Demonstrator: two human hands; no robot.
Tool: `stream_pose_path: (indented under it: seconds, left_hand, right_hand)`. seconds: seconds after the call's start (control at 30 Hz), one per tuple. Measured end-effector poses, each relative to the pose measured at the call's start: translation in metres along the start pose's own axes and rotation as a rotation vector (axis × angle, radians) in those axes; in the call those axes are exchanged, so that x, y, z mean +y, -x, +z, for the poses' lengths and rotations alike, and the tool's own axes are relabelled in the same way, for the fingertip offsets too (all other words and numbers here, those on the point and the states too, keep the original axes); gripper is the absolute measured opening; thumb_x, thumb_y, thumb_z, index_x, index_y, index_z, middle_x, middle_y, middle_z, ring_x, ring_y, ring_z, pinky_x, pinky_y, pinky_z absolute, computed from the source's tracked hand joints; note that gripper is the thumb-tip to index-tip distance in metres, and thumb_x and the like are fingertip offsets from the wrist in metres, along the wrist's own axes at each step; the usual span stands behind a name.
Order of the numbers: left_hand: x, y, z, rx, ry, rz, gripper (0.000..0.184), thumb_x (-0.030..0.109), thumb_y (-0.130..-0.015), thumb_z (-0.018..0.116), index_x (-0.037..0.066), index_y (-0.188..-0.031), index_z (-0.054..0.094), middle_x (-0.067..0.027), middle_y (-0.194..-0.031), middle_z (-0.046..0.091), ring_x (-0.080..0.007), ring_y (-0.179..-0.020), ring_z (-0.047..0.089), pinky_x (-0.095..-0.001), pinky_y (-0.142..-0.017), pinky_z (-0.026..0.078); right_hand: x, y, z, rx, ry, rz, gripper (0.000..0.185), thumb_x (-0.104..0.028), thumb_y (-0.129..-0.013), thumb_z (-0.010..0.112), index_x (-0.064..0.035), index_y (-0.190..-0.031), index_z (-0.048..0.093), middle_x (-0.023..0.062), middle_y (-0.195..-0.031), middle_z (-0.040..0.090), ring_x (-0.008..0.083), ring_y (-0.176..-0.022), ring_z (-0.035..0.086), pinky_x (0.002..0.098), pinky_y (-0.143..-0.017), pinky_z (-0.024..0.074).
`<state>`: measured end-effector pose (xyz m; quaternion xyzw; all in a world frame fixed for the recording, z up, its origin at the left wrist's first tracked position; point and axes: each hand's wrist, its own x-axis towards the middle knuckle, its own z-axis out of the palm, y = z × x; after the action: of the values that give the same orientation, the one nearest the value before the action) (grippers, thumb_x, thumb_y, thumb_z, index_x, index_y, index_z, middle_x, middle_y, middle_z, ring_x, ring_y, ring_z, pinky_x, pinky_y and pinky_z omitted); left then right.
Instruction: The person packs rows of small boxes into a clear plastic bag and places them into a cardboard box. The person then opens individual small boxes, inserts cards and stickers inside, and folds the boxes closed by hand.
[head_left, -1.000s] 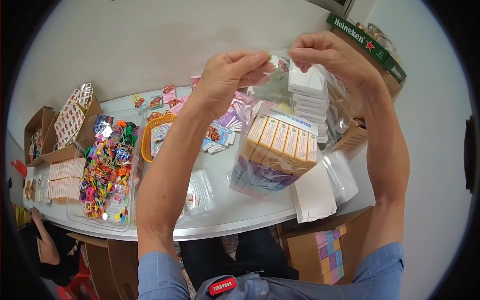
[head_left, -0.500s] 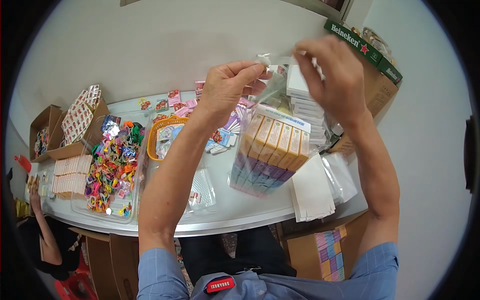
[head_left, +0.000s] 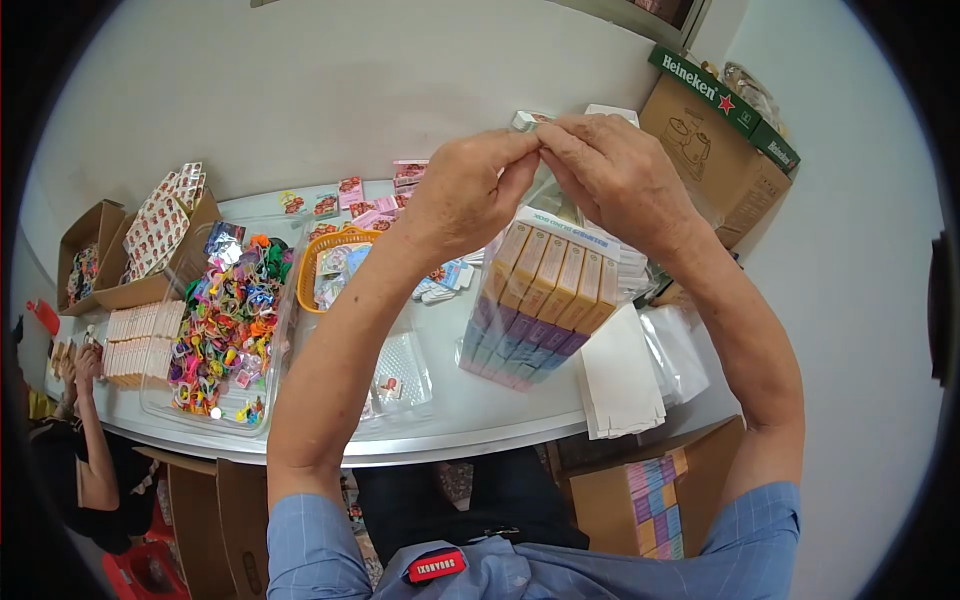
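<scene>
Left hand (head_left: pixel 470 190) and right hand (head_left: pixel 628 178): fingers pinched on the top of the clear bag (head_left: pixel 476 335), tips meeting; boxes (head_left: pixel 548 290) inside sit below, apart from fingers.

Even light | fisheye distortion | black corners | glare on silvery packet (head_left: pixel 229 255)

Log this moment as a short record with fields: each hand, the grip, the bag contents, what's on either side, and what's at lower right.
Left hand: raised, fingertips pinched
Right hand: raised, fingertips meeting the left's
Grip: both seem to pinch the top of the clear plastic bag; fingers partly hide it
Bag contents: layered yellow, purple and blue-green boxes
Right of bag: flat white card sheets; clear plastic film
Left of bag: orange plastic basket; multicoloured small pieces
Lower right: open brown cardboard box
</scene>
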<state>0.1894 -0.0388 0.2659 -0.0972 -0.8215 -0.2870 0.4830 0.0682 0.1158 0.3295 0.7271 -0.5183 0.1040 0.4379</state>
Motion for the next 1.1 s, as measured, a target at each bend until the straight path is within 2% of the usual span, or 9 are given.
stream_pose_path:
  seconds: [0.1,0.33,0.4,0.43,0.5,0.67,0.73,0.9,1.1]
  left_hand:
    - [0.000,-0.002,0.003,0.061,-0.194,0.174,0.010,0.005,-0.095,0.059,0.000,-0.099,0.066,-0.0180,-0.084,0.068,-0.0385,-0.080,0.065,-0.0455,-0.070,0.052]
    - [0.006,0.000,0.012,0.078,-0.173,0.218,0.011,0.006,-0.096,0.060,0.000,-0.100,0.068,-0.0185,-0.087,0.069,-0.0377,-0.083,0.066,-0.0443,-0.073,0.053]
    - [0.010,0.003,0.014,0.052,0.061,-0.017,0.017,0.009,-0.097,0.060,0.000,-0.106,0.072,-0.0175,-0.092,0.073,-0.0302,-0.084,0.070,-0.0387,-0.077,0.054]
    - [0.007,0.003,0.015,0.051,0.059,-0.018,0.017,0.009,-0.097,0.060,0.000,-0.106,0.072,-0.0175,-0.092,0.073,-0.0302,-0.084,0.070,-0.0387,-0.077,0.054]
    - [0.000,0.003,0.016,0.049,0.378,-0.231,0.023,0.012,-0.100,0.059,-0.001,-0.113,0.074,-0.0138,-0.098,0.076,-0.0194,-0.087,0.069,-0.0331,-0.080,0.054]
    - [-0.001,-0.002,0.011,0.050,0.624,-0.411,0.029,0.015,-0.103,0.058,-0.004,-0.118,0.073,-0.0086,-0.100,0.076,-0.0135,-0.091,0.065,-0.0297,-0.084,0.053]
    - [0.001,-0.001,0.014,0.055,0.665,-0.430,0.030,0.016,-0.103,0.058,-0.005,-0.118,0.072,-0.0082,-0.101,0.076,-0.0135,-0.092,0.065,-0.0289,-0.085,0.053]
    - [0.003,0.002,0.017,0.046,0.520,-0.306,0.029,0.015,-0.104,0.057,-0.005,-0.118,0.071,-0.0080,-0.101,0.076,-0.0128,-0.090,0.066,-0.0282,-0.085,0.053]
    - [0.009,0.006,0.011,0.038,0.311,-0.198,0.024,0.011,-0.103,0.055,-0.002,-0.115,0.071,-0.0135,-0.092,0.075,-0.0177,-0.081,0.067,-0.0311,-0.077,0.053]
  right_hand:
    - [0.001,0.002,-0.006,-0.021,0.024,-0.029,0.026,-0.006,-0.086,0.075,-0.0009,-0.111,0.068,0.0143,-0.099,0.073,0.0302,-0.089,0.072,0.0387,-0.077,0.0593]
    - [0.008,0.009,-0.012,-0.056,-0.089,0.123,0.019,-0.005,-0.090,0.070,-0.0007,-0.108,0.069,0.0120,-0.094,0.073,0.0246,-0.085,0.072,0.0362,-0.077,0.0596]
    - [0.010,0.011,-0.009,0.146,-0.430,0.537,0.015,-0.009,-0.097,0.065,0.0004,-0.108,0.070,0.0079,-0.093,0.073,0.0175,-0.084,0.071,0.0326,-0.075,0.0586]
    - [0.016,0.010,-0.011,0.148,-0.432,0.537,0.015,-0.009,-0.097,0.065,0.0004,-0.108,0.070,0.0079,-0.093,0.073,0.0175,-0.084,0.071,0.0326,-0.075,0.0586]
    - [0.030,0.010,-0.021,0.478,-0.987,0.871,0.020,-0.015,-0.103,0.061,0.0016,-0.108,0.071,0.0054,-0.096,0.072,0.0136,-0.086,0.070,0.0294,-0.074,0.0569]
    - [0.012,0.018,-0.041,0.467,-0.679,0.666,0.018,-0.014,-0.100,0.065,-0.0009,-0.110,0.071,0.0082,-0.104,0.073,0.0161,-0.087,0.071,0.0302,-0.072,0.0579]
    - [0.002,0.017,-0.039,0.217,-0.123,0.151,0.020,-0.011,-0.094,0.071,-0.0041,-0.113,0.071,0.0104,-0.104,0.073,0.0189,-0.087,0.072,0.0332,-0.072,0.0593]
    - [-0.006,0.013,-0.010,0.105,-0.039,0.059,0.029,-0.009,-0.088,0.076,-0.0052,-0.115,0.069,0.0119,-0.102,0.072,0.0290,-0.087,0.072,0.0375,-0.072,0.0606]
    - [-0.008,0.011,-0.006,0.080,-0.004,0.035,0.026,-0.008,-0.086,0.077,-0.0024,-0.111,0.069,0.0124,-0.101,0.073,0.0290,-0.087,0.073,0.0369,-0.072,0.0610]
